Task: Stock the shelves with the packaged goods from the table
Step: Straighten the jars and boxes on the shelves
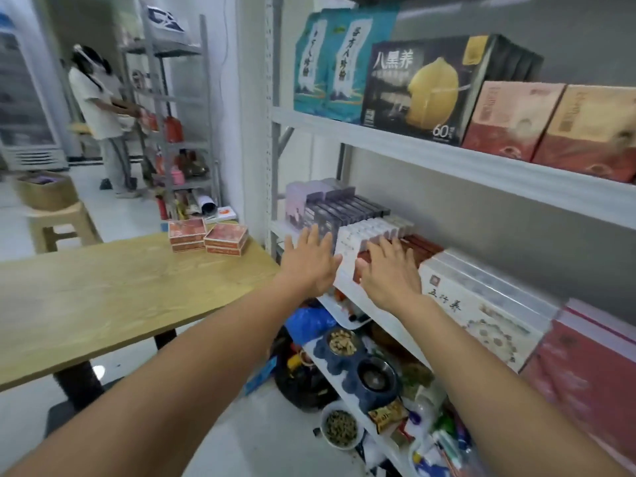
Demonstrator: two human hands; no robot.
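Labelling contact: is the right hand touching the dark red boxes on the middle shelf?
Cannot tell. Head view: the right hand spreads flat over the dark red boxes, but it hides any contact or gap.

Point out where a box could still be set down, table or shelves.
The wooden table is bare across its near and left span, bordered only by the stacked red boxes at its far right corner. The middle shelf is packed side by side; the top shelf and cluttered bottom shelf look full too.

A basket (46, 191) sits on a stool (65, 226); person (98, 108) beyond.
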